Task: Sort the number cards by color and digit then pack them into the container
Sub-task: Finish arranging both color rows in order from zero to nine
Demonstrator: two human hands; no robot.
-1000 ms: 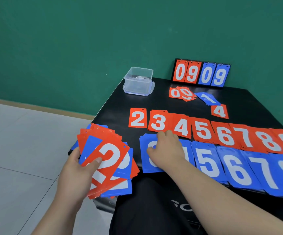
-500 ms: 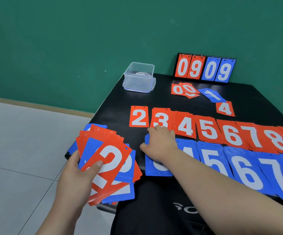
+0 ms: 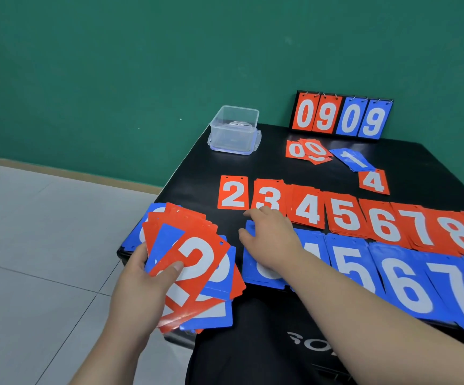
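Note:
My left hand (image 3: 144, 276) grips a fanned stack of red and blue number cards (image 3: 197, 262), a red 2 on top, thumb across it. My right hand (image 3: 271, 240) rests with fingers spread on the leftmost blue pile (image 3: 261, 273), hiding most of its digit. A row of red piles runs from the red 2 (image 3: 232, 192) through 3, 4, 5, 6, 7, 8 to the right edge. Below it lie blue piles 4, 5 (image 3: 349, 265), 6, 7. The clear plastic container (image 3: 235, 129) stands at the table's far left.
A black scoreboard stand (image 3: 342, 115) showing 0 9 0 9 leans against the green wall. Loose red 0 cards (image 3: 307, 150), blue 1 cards (image 3: 351, 159) and a red 4 (image 3: 374, 181) lie in front of it. The black table (image 3: 186, 173) ends at left over grey floor tiles.
My right hand has slid slightly left and forward on the leftmost blue pile. The left hand keeps the same fan. The view has shifted a little.

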